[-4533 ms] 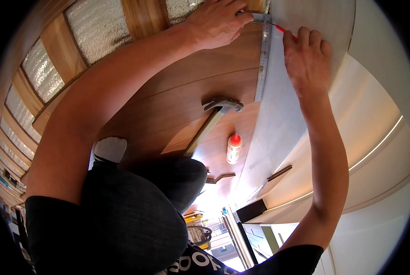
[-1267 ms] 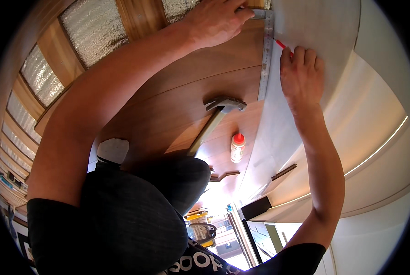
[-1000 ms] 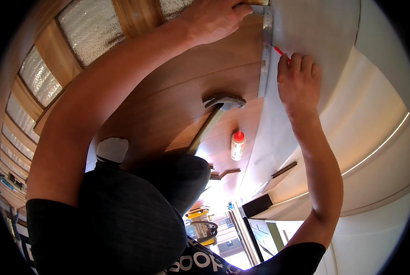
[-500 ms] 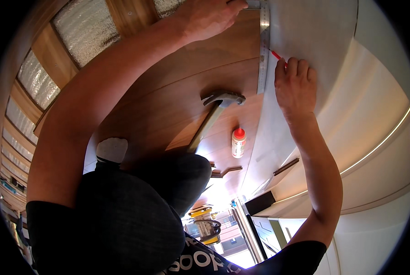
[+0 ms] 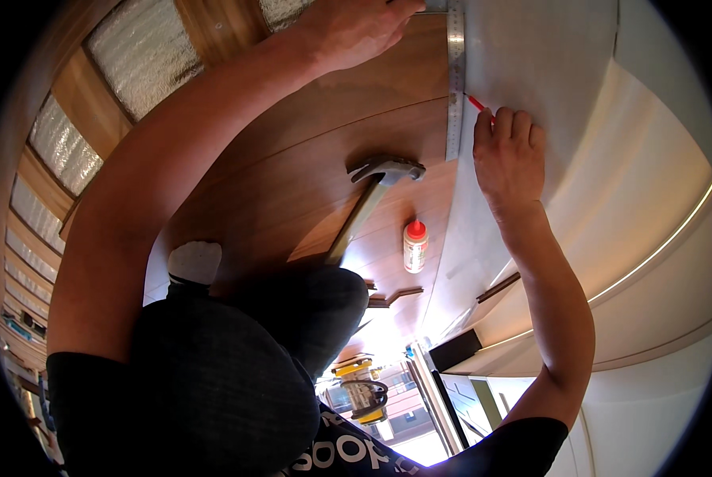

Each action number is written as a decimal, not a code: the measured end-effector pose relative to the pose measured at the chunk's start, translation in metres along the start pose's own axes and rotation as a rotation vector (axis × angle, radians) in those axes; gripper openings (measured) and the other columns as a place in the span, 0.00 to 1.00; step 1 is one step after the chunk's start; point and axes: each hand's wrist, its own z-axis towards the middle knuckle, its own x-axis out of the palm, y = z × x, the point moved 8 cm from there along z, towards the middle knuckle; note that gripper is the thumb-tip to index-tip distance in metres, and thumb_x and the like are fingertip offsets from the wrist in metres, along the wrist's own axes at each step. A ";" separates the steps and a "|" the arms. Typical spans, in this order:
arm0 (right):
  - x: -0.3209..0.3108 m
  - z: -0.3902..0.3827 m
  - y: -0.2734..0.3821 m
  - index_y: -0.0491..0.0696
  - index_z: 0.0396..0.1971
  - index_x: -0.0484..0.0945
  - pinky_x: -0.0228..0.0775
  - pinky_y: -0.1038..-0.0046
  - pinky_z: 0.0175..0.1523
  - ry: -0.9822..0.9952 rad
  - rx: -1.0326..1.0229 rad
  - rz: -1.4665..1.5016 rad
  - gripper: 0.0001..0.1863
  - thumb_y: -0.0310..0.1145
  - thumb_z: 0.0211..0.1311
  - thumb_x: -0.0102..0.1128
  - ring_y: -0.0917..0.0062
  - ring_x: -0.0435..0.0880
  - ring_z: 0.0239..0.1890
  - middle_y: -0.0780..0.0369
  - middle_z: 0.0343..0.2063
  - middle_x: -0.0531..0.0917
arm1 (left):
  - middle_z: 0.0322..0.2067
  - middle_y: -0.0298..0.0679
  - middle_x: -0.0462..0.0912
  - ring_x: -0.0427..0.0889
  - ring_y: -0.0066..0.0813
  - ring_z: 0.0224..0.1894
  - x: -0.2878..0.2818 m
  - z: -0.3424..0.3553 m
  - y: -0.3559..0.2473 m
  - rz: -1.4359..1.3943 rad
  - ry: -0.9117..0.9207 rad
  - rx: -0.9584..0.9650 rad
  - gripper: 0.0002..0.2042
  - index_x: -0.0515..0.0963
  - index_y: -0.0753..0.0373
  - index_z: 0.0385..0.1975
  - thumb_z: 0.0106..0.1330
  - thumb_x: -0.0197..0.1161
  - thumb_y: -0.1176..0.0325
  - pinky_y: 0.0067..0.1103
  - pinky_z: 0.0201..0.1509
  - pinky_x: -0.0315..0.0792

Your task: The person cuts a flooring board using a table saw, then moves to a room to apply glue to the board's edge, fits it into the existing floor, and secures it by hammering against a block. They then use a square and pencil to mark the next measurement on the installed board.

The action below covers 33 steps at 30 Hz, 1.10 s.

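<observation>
A metal carpenter's square (image 5: 455, 87) lies with its long graduated blade along the edge between the wood plank floor (image 5: 356, 119) and a pale grey panel (image 5: 523, 56). At the top of the view, my left hand (image 5: 360, 30) is closed on the square's short arm; its fingertips are partly cut off by the picture's edge. My right hand (image 5: 511, 155) pinches a red pencil (image 5: 478, 104) over the grey panel. The pencil's tip points at the blade's right edge. Between my arms lie a claw hammer (image 5: 384, 173) and a glue bottle (image 5: 415, 246) with a red cap.
Open wooden battens (image 5: 85, 95) with silvery foil insulation (image 5: 143, 56) between them run along the left. Dark wood strips (image 5: 396, 298) lie beyond my knee (image 5: 336, 306). A yellow and black machine (image 5: 361, 389) stands near the bright opening. A light strip (image 5: 650, 258) lines the right-hand side.
My right hand and the pencil tip have slid a little way along the blade, toward me. My left hand keeps its place on the square; the whole view has shifted slightly.
</observation>
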 end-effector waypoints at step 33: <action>0.003 -0.174 0.250 0.40 0.58 0.68 0.72 0.60 0.49 0.057 1.527 1.480 0.24 0.35 0.70 0.63 0.58 0.79 0.46 0.48 0.47 0.75 | 0.49 0.55 0.76 0.81 0.55 0.48 -0.045 -0.116 -0.003 -0.366 0.236 -0.481 0.35 0.61 0.66 0.70 0.66 0.68 0.63 0.41 0.50 0.78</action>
